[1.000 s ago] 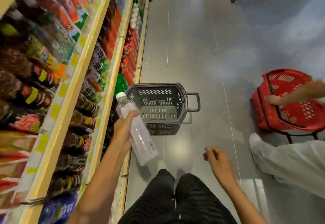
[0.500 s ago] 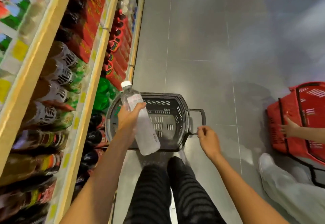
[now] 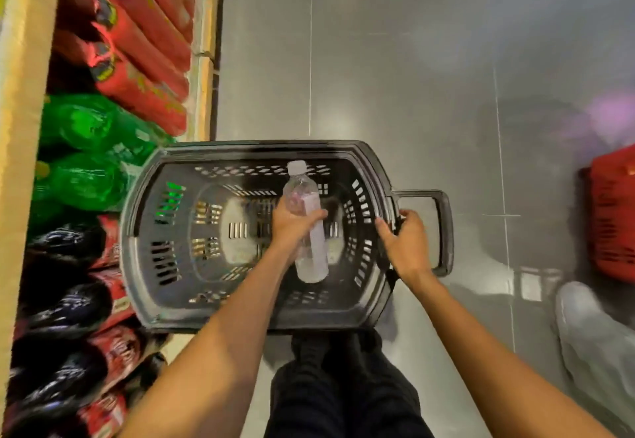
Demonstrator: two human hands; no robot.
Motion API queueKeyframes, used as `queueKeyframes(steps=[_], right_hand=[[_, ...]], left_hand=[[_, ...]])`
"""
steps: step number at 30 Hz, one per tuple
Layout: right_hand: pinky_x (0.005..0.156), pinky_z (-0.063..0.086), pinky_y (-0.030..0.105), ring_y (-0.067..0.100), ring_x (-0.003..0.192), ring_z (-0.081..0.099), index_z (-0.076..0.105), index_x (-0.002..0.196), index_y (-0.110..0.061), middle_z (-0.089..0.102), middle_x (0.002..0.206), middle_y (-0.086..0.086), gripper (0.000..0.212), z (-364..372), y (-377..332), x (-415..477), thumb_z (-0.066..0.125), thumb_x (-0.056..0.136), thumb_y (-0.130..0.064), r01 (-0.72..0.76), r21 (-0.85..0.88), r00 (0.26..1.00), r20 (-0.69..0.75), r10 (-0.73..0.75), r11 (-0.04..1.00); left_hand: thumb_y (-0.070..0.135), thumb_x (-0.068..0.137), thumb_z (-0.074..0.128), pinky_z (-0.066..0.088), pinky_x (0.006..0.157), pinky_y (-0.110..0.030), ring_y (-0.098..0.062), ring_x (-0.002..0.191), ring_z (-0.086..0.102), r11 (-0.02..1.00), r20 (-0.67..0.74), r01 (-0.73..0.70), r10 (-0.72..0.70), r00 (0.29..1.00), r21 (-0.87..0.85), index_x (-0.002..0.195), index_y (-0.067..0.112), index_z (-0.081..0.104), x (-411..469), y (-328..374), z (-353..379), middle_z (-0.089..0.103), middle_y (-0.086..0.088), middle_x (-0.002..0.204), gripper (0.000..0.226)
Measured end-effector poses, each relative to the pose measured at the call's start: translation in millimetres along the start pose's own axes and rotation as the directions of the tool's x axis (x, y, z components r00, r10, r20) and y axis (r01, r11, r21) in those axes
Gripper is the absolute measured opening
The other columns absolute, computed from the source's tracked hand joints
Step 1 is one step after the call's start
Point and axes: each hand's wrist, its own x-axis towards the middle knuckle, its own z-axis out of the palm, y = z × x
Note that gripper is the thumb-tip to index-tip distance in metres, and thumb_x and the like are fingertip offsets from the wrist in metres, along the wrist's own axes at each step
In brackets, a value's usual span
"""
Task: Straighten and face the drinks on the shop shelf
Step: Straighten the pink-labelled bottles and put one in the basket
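My left hand (image 3: 292,226) grips a clear water bottle (image 3: 311,252) with a white cap, held over the inside of a dark grey shopping basket (image 3: 364,159) on the floor. My right hand (image 3: 405,245) grips the basket's right rim beside its handle (image 3: 443,231). On the left, the low shop shelf (image 3: 202,69) carries rows of drink bottles: red-labelled ones (image 3: 147,49), green ones (image 3: 86,149) and dark cola-like ones (image 3: 65,303) lying in blurred rows.
A red basket (image 3: 613,217) stands at the right edge, with another person's pale trouser leg and shoe (image 3: 591,331) near it. My dark trousers (image 3: 343,386) are just below the grey basket. Grey tiled floor (image 3: 395,59) stretches ahead.
The view has tilted down onto the grey basket. My left hand has brought the bottle over the basket's inside, and my right hand has closed on the basket's rim by the handle.
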Motion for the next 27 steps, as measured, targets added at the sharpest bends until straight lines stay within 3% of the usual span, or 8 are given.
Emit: queueKeyframes(steps=[2, 6, 10, 14, 18, 22, 25, 27], right_hand=[[0.094, 0.047, 0.036, 0.025, 0.108, 0.057, 0.044, 0.133, -0.003, 0.058, 0.119, 0.012, 0.051, 9, 8, 7, 0.059, 0.093, -0.03, 0.014, 0.013, 0.999, -0.048, -0.013, 1.0], [0.068, 0.035, 0.009, 0.007, 0.079, 0.053, 0.047, 0.13, -0.005, 0.057, 0.093, 0.001, 0.039, 17, 18, 10, 0.055, 0.096, -0.024, 0.056, 0.075, 0.994, -0.101, -0.049, 0.996], [0.066, 0.037, 0.0, -0.001, 0.078, 0.055, 0.053, 0.12, -0.011, 0.058, 0.09, -0.007, 0.025, 23, 23, 8, 0.054, 0.096, -0.021, 0.12, 0.145, 0.984, -0.15, -0.099, 0.982], [0.064, 0.038, 0.001, -0.009, 0.075, 0.055, 0.054, 0.111, -0.016, 0.058, 0.084, -0.013, 0.017, 26, 28, 9, 0.056, 0.096, -0.023, 0.144, 0.179, 0.978, -0.173, -0.113, 0.973], [0.075, 0.046, 0.014, 0.006, 0.085, 0.058, 0.055, 0.119, -0.01, 0.061, 0.095, -0.001, 0.029, 26, 29, 9, 0.055, 0.096, -0.027, 0.148, 0.157, 0.978, -0.168, -0.121, 0.976], [0.079, 0.049, 0.028, 0.016, 0.087, 0.058, 0.052, 0.125, -0.007, 0.061, 0.099, 0.004, 0.036, 25, 27, 9, 0.055, 0.096, -0.028, 0.11, 0.144, 0.984, -0.153, -0.087, 0.984], [0.083, 0.041, 0.019, 0.016, 0.097, 0.056, 0.045, 0.133, -0.008, 0.059, 0.108, 0.005, 0.043, 20, 22, 6, 0.055, 0.096, -0.028, 0.068, 0.105, 0.992, -0.117, -0.056, 0.992], [0.099, 0.04, 0.027, 0.019, 0.113, 0.052, 0.041, 0.138, -0.007, 0.054, 0.123, 0.008, 0.047, 10, 15, -2, 0.054, 0.096, -0.026, 0.046, 0.059, 0.994, -0.098, -0.04, 0.997]], left_hand=[[0.009, 0.068, 0.084, 0.047, 0.063, -0.013, -0.01, 0.089, 0.059, 0.997, 0.033, 0.037, -0.039, 0.999, 0.06, 0.127, 0.015, 0.05, 25, -27, 12, 0.06, 0.006, 0.099, 0.068], [0.004, 0.068, 0.083, 0.046, 0.089, -0.026, -0.018, 0.11, 0.056, 0.992, 0.11, 0.031, -0.044, 0.993, 0.119, 0.139, 0.017, 0.043, 68, -68, 37, 0.059, 0.0, 0.118, 0.082], [0.008, 0.069, 0.084, 0.043, 0.097, -0.029, -0.02, 0.112, 0.055, 0.972, 0.119, 0.019, -0.048, 0.992, 0.234, 0.133, 0.008, 0.047, 98, -88, 61, 0.057, -0.007, 0.125, 0.074], [0.005, 0.073, 0.081, 0.048, 0.086, -0.025, -0.025, 0.106, 0.063, 0.969, 0.126, 0.014, -0.047, 0.991, 0.247, 0.119, 0.0, 0.059, 111, -100, 79, 0.065, -0.016, 0.115, 0.051], [0.003, 0.073, 0.08, 0.046, 0.096, -0.029, -0.025, 0.112, 0.059, 0.975, 0.175, -0.013, -0.027, 0.984, 0.223, 0.127, 0.002, 0.051, 114, -101, 84, 0.062, -0.015, 0.121, 0.061], [0.008, 0.079, 0.076, 0.038, 0.088, -0.016, -0.027, 0.122, 0.053, 0.911, 0.235, -0.051, -0.051, 0.971, 0.408, 0.132, 0.002, 0.046, 110, -92, 77, 0.057, -0.014, 0.131, 0.062], [0.019, 0.087, 0.07, 0.038, 0.101, -0.03, -0.029, 0.125, 0.051, 0.833, 0.283, -0.105, -0.063, 0.957, 0.542, 0.136, 0.006, 0.043, 91, -73, 62, 0.055, -0.012, 0.135, 0.057], [0.022, 0.093, 0.062, 0.04, 0.101, -0.032, -0.028, 0.123, 0.053, 0.799, 0.298, -0.173, -0.007, 0.955, 0.576, 0.138, 0.007, 0.045, 66, -54, 48, 0.056, -0.011, 0.134, 0.05]])
